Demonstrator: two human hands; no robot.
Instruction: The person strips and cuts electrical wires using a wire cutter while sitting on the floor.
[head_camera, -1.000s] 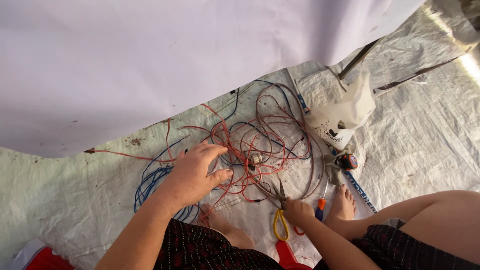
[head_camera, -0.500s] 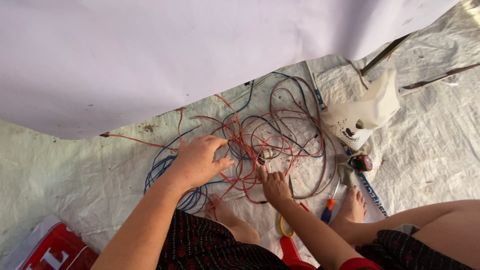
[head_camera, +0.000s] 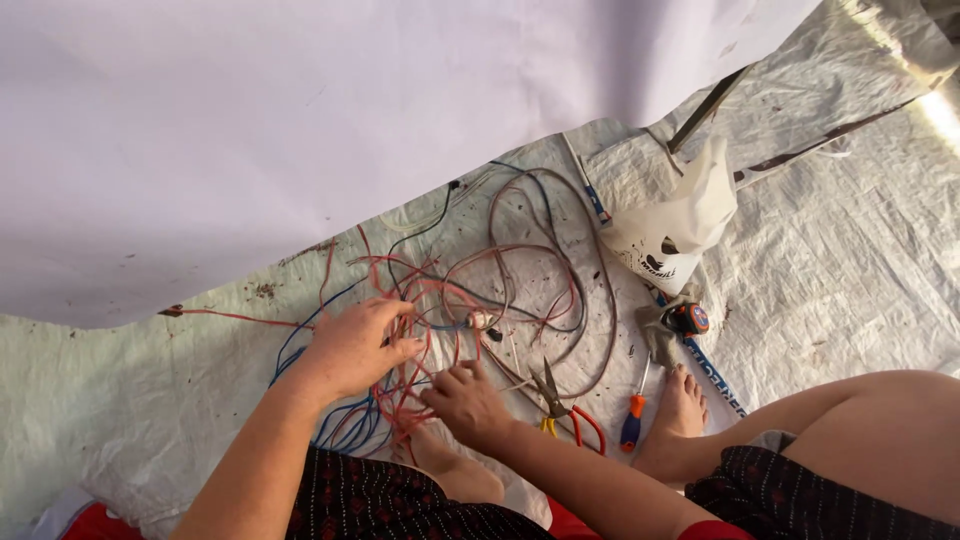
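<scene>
L hand (head_camera: 352, 345): rested on red wires (head_camera: 420, 330), fingers (head_camera: 400, 350) curled, loosely pinching a few strands.
R hand (head_camera: 468, 400): down in same tangle, fingers bent; exact grip can't tell.
Wires: red, blue (head_camera: 340, 425) & brown (head_camera: 560, 270) loops heaped mid tarp (head_camera: 850, 260), just below white sheet (head_camera: 300, 130) edge.
Handling (judged): light, limp, springy; prone to snag & drag neighbours. Best taken at a free end or single loop, not the bunch.
Nearby: pliers (head_camera: 552, 395) & screwdriver (head_camera: 634, 420) just beside R hand; white bag (head_camera: 670, 235) toward tarp's far R.
</scene>
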